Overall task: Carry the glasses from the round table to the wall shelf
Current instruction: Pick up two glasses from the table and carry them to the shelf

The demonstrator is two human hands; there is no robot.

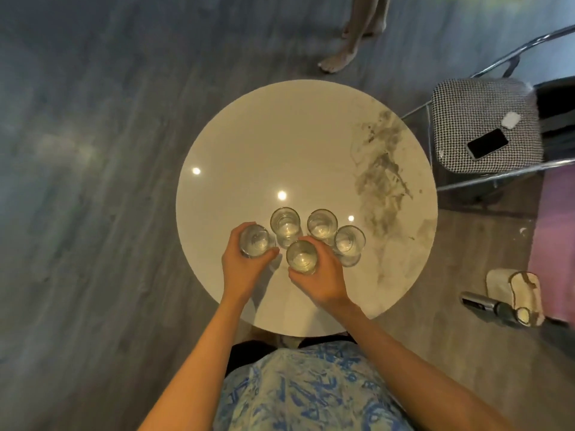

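Several clear drinking glasses stand clustered on the near half of the round white marble table (280,135). My left hand (245,269) wraps around the leftmost glass (255,239). My right hand (320,278) grips the nearest glass (301,256) at the front of the cluster. Three more glasses stand free behind: one at the back left (285,222), one at the back right (322,223), one at the right (349,241). The wall shelf is out of view.
A houndstooth chair (460,119) with a phone (487,143) on its seat stands right of the table. Another person's bare feet (337,62) are on the floor beyond the table. A handheld device (485,306) and cloth lie on the floor at right.
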